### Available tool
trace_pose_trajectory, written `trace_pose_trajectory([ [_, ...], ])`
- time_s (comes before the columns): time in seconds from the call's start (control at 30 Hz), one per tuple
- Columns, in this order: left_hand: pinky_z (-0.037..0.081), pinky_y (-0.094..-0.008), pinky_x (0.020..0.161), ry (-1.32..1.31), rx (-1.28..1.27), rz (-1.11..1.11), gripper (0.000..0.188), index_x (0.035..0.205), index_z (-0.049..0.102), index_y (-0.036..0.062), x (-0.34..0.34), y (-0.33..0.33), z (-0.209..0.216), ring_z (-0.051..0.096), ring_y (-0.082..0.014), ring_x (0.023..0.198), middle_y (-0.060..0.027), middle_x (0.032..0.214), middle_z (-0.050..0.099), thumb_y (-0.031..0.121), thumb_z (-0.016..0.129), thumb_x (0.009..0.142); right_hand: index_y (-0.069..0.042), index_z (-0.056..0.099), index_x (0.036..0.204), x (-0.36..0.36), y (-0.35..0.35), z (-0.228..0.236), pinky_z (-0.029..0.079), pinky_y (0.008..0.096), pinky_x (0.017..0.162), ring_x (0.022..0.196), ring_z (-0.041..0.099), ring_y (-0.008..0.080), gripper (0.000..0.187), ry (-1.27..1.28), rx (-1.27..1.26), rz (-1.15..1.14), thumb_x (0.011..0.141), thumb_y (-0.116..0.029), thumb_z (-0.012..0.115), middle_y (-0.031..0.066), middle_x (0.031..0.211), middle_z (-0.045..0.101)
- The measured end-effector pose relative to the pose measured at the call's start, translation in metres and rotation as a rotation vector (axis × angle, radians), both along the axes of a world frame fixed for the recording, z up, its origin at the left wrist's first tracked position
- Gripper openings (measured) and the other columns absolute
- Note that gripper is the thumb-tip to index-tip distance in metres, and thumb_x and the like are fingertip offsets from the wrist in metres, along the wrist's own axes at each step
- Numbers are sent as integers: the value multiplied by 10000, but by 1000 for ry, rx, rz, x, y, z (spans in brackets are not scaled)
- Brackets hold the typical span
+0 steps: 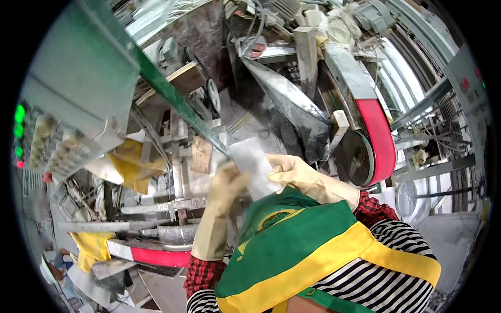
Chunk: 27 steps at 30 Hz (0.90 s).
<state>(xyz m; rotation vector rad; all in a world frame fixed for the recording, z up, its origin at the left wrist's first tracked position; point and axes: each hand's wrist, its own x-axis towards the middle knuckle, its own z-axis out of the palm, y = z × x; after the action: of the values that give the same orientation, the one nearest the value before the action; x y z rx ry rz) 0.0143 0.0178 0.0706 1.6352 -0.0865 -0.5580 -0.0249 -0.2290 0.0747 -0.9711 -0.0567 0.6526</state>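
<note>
Nearest, in the lower middle of the frame, there is the green apron (pixel 300 229) with a yellow border, worn over a striped shirt (pixel 394 255). Red-and-black checked sleeves (pixel 206 274) go into long cream gloves on both hands.

Just above the apron, at the middle of the frame, is the flat pale grey plate (pixel 252 160), tilted. The right hand (pixel 295 173) holds it at its right side, closed narrowly, with the thumb lying on the face. The left hand (pixel 228 180) is at the left edge of the plate, but it is blurred, so I cannot tell if it grips or only touches.

The plate seems to me thin, stiff and rather light. Its face looks smooth, so it may slip a little in gloves, and if it is stone or ceramic, its corners could chip. I judge the two opposite long edges to be the best hold.

Farther away, a machine with a red belt (pixel 380 141) stands at the right of the frame, a yellow sheet (pixel 136 166) hangs at the left, and a grey motor (pixel 374 16) is at the upper right.
</note>
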Motion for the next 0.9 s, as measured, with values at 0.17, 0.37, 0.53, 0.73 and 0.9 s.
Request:
trace_pose_trajectory([
  [0.17,462,-357,1034,2,-163,178,580,1460,449,17,30,-61,1,557,-220,1224,-154,1356,565,218,686,971,-55,444,1524,-13,-30,6,553,228,736,874,670,82,647,64,2,-187,926,-61,691,42,1077,705],
  [0.37,476,-367,1059,130,-18,-438,692,1536,363,59,1,-99,-27,570,-254,1263,-163,1451,528,182,709,950,0,515,1442,19,-121,-61,562,333,874,988,675,156,571,34,-85,-800,916,-87,721,67,1128,708],
  [0.53,503,-349,1018,216,89,29,707,1529,356,17,4,-15,-105,577,-254,1251,-199,1401,562,213,718,954,-16,646,1163,76,-264,-136,595,340,701,824,695,208,322,41,-537,-1503,846,-52,689,108,1005,712],
  [0.73,528,-274,871,287,167,537,584,1474,441,56,-29,47,-92,631,-175,1030,-113,1283,622,279,680,991,-77,580,1251,96,-362,-204,560,531,612,829,693,329,349,88,-293,-1776,910,-137,625,145,1045,685],
  [0.9,531,-266,837,281,36,714,524,1433,499,99,-62,92,-113,631,-147,973,-95,1245,642,306,687,989,-34,690,1033,106,-359,-193,551,468,704,877,709,314,281,237,-884,-1539,913,-285,658,149,865,727],
])
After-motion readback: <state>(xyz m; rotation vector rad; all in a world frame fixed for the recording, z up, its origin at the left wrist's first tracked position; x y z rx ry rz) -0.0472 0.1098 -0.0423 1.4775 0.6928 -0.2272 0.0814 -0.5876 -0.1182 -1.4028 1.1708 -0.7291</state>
